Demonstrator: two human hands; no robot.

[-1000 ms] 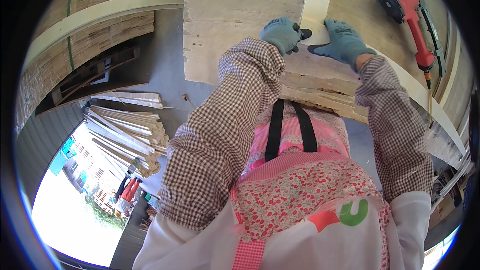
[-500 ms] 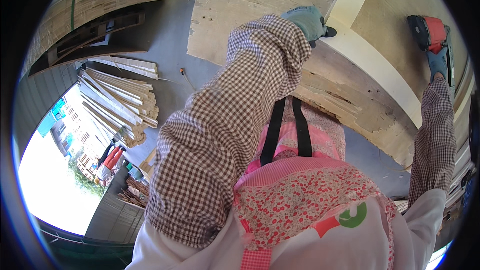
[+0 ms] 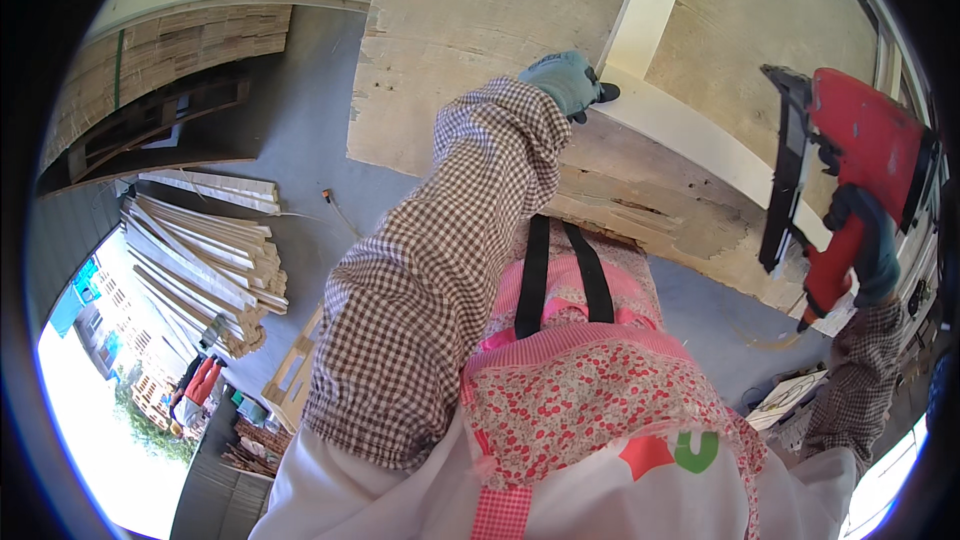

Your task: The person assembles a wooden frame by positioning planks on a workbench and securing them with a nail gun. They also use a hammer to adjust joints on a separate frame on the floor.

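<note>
My left hand point(image 3: 568, 85), in a teal glove with dark fingertips, is closed at the end of a long pale wooden board point(image 3: 690, 130). Its fingers meet the wood beside a corner where a second pale board point(image 3: 655, 10) runs away from me. Both boards lie on a worn plywood worktop point(image 3: 450, 40). On the far right, my right hand point(image 3: 872, 240), gloved too, is wrapped round the handle of a red and black nail gun point(image 3: 865, 130). The nail gun is raised off the boards, its black magazine turned toward the worktop.
Stacked timber point(image 3: 210, 30) and a dark pallet point(image 3: 160, 130) stand at the far left. Below them lies a pile of pale wooden strips point(image 3: 200, 260). The worktop's near edge is chipped. A person point(image 3: 197, 390) in red trousers is outside the doorway at left.
My right hand has brought the nail gun up off the work and nearer to me, turning it. The left hand stays at the board corner while the whole view has shifted slightly.
</note>
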